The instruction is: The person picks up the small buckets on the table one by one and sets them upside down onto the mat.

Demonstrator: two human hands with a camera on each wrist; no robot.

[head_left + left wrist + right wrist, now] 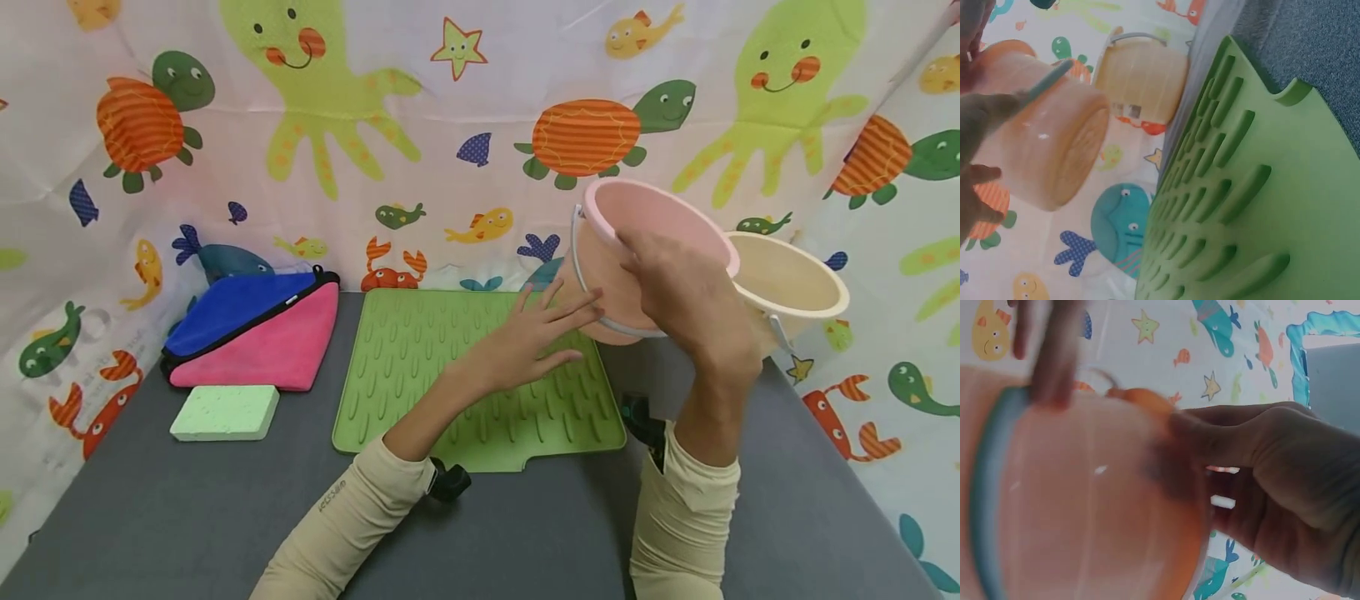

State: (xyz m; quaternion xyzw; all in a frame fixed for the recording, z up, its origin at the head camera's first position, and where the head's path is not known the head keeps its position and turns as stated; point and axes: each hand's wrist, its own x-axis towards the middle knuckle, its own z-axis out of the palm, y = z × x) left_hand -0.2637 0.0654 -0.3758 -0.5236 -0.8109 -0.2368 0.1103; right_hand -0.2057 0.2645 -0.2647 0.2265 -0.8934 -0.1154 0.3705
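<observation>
A pink bucket (611, 267) with a pale handle (579, 250) is held tilted above the back right corner of the green drying mat (480, 433). My right hand (693, 300) grips its rim; in the right wrist view the thumb (1210, 434) lies over the rim. My left hand (528, 337) reaches over the mat with fingers spread and straight, fingertips right at the bucket's lower side and handle. In the left wrist view a finger overlaps the handle (1050, 81).
A cream bucket (787, 283) stands upright at the back right, behind my right hand. On the left lie a folded blue and pink cloth (262, 325) and a pale green sponge (225, 412) on the grey table (180, 517). A printed curtain (360, 167) hangs behind.
</observation>
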